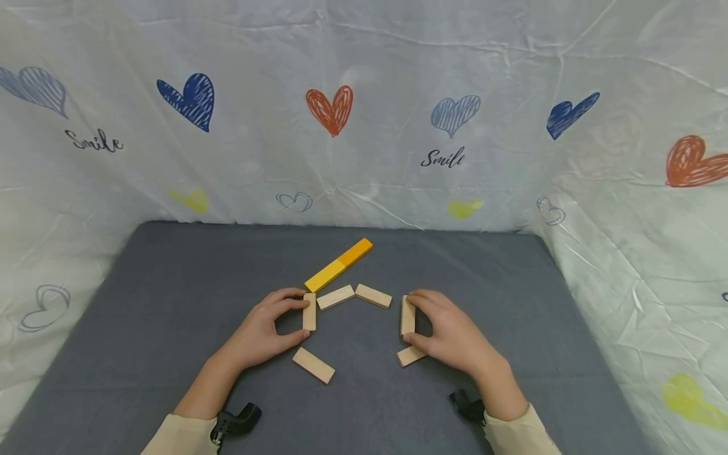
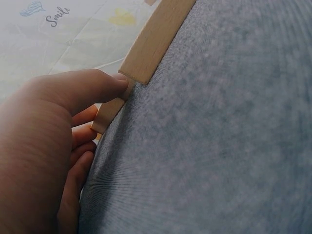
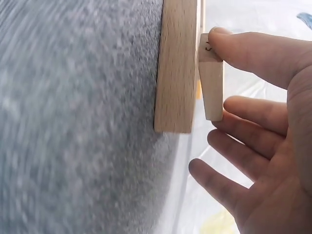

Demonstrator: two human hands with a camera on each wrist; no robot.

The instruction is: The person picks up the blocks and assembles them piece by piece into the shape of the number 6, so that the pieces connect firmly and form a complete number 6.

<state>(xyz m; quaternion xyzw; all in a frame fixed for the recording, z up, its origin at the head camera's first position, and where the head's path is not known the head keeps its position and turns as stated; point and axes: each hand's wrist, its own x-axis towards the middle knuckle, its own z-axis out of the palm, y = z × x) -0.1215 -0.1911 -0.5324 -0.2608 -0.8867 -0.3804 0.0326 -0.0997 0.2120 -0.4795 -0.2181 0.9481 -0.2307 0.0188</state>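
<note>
Head view: my left hand (image 1: 267,332) pinches a plain wooden block (image 1: 309,311) on edge, thumb and forefinger at its ends; my right hand (image 1: 449,332) clamps its twin (image 1: 407,315) likewise, on the grey mat (image 1: 170,303).

Left wrist: thumb (image 2: 105,83) presses the block's end (image 2: 109,112).

Right wrist: thumb tip caps the block (image 3: 211,73); the other fingers look loose, I think. Light, rigid, smooth: hold by the ends.

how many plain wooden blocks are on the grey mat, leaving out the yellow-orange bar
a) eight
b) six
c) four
b) six: the head view shows the left hand pinching one block, the right hand pinching another, and four more lying flat.
</note>
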